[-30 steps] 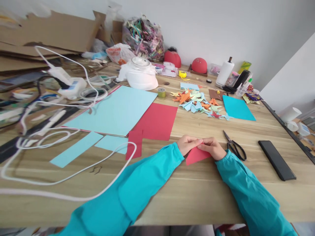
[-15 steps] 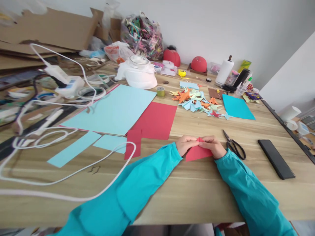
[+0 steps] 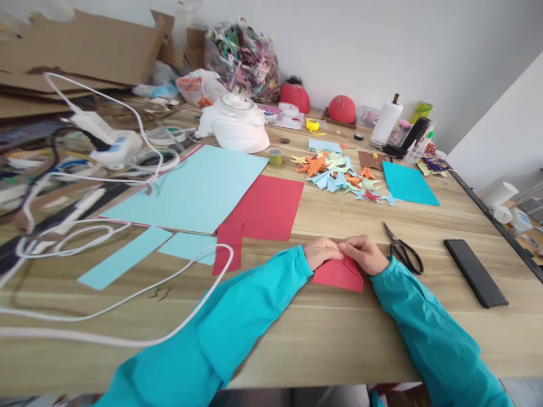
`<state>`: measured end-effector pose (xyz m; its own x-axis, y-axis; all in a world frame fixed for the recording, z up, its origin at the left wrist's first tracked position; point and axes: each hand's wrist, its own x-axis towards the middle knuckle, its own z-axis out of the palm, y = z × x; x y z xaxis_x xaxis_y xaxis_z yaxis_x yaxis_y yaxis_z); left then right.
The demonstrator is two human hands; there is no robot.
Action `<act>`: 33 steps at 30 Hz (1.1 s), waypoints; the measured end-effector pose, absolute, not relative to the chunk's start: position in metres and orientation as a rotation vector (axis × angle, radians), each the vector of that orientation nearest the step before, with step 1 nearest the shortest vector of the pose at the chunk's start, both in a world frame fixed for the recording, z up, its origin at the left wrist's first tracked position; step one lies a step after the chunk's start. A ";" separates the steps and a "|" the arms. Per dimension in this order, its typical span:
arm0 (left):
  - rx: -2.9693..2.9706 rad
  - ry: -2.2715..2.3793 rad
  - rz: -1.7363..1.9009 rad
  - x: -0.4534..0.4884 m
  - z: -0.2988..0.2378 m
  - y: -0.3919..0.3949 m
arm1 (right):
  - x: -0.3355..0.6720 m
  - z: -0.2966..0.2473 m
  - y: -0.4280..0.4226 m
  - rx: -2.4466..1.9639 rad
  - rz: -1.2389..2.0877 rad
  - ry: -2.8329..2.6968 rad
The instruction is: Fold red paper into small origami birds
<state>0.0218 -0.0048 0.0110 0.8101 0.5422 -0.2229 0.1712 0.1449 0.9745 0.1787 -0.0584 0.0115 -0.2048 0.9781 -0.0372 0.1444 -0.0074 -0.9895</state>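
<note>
A piece of folded red paper [image 3: 339, 276] lies between my hands over the front part of the wooden table. My left hand [image 3: 321, 252] grips its far left edge, fingers together. From the other side my right hand [image 3: 363, 254] pinches the same far edge, and the thumbs and fingertips of both hands meet there. The fingers cover the paper's top. A crease slants across its right side. Just right of my right hand lies a pair of black scissors [image 3: 405, 251], its blades pointing away.
A black phone [image 3: 475, 272] lies at the right. Beyond my hands is a pile of folded paper pieces [image 3: 333, 172] beside a blue sheet [image 3: 410, 182]. Light blue sheets [image 3: 190, 186] and red paper [image 3: 269, 206] lie left. A white cable [image 3: 203, 299] loops near my left sleeve.
The red paper has turned and come slightly nearer, showing a wider lower edge. Its pointed tip, seen before between the thumbs, is now hidden by my fingers. Both hands keep hold.
</note>
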 end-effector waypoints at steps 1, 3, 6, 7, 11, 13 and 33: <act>1.413 0.623 0.295 0.022 0.011 -0.004 | 0.178 0.011 -0.059 -1.224 1.292 -1.453; 1.384 0.621 0.291 0.023 0.012 -0.003 | 0.176 0.009 -0.059 -1.217 1.311 -1.387; 1.346 0.589 0.279 0.026 0.012 0.001 | 0.173 0.005 -0.059 -1.189 1.410 -1.203; 1.336 0.578 0.284 0.028 0.012 0.002 | 0.172 0.004 -0.059 -1.178 1.436 -1.138; 1.305 0.577 0.333 0.032 0.009 0.003 | 0.168 0.006 -0.059 -1.156 1.469 -0.972; 1.296 0.580 0.347 0.033 0.007 0.003 | 0.167 0.009 -0.059 -1.159 1.465 -0.956; 1.246 0.546 0.385 0.029 0.005 0.002 | 0.173 0.015 -0.058 -1.236 1.433 -1.048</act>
<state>0.0294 0.0025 0.0047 0.8116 0.5563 -0.1787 0.0182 0.2817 0.9593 0.1727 -0.0577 0.0151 -0.0494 0.9809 -0.1882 -0.1180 -0.1928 -0.9741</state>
